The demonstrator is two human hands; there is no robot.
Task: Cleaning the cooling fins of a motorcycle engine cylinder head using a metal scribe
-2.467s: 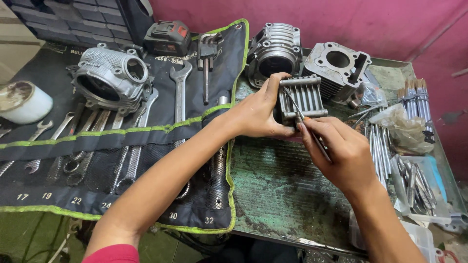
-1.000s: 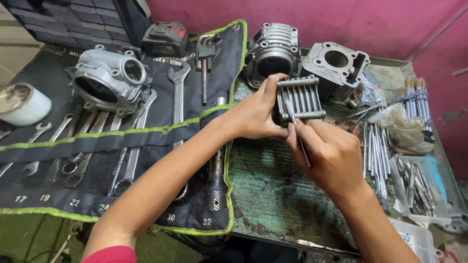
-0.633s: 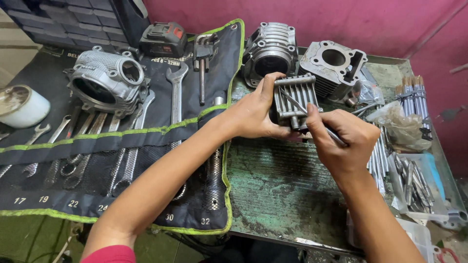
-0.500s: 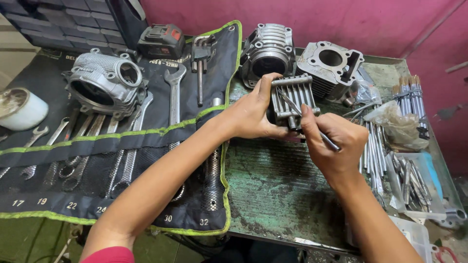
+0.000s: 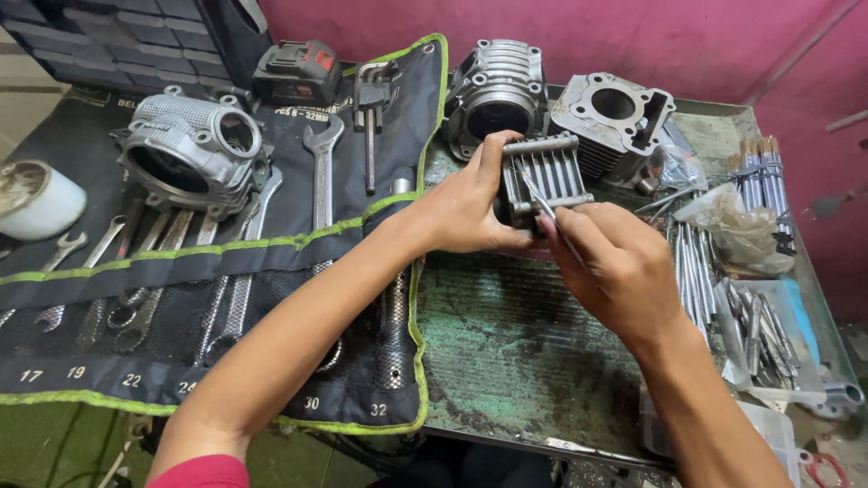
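Your left hand [image 5: 470,206] closes its grip on the finned cylinder [image 5: 545,176], thumb along the near edge and fingers wrapped behind its left side, holding it just above the tabletop [image 5: 524,334]. Your right hand [image 5: 615,262] pinches a thin metal pick [image 5: 542,206] between thumb and forefinger; the pick's tip lies against the fins, slanting up to the left. The two hands meet at the cylinder's lower edge.

Directly behind the cylinder stand two more engine parts: a round finned casting [image 5: 495,86] with a dark bore, and to its right a square cylinder block [image 5: 610,113] with an open bore. To the right of your right hand lie long steel rods [image 5: 696,271], a crumpled clear bag [image 5: 737,221] and a shallow tray of small tools [image 5: 768,330].

To the left, a black tool roll [image 5: 271,262] with green edging drapes over the tabletop edge. It carries spanners [image 5: 322,172] in pockets, a set of hex keys [image 5: 371,90], a grey engine case [image 5: 194,154] and a battery pack [image 5: 297,70]. A white tub [image 5: 36,199] sits at the far left.
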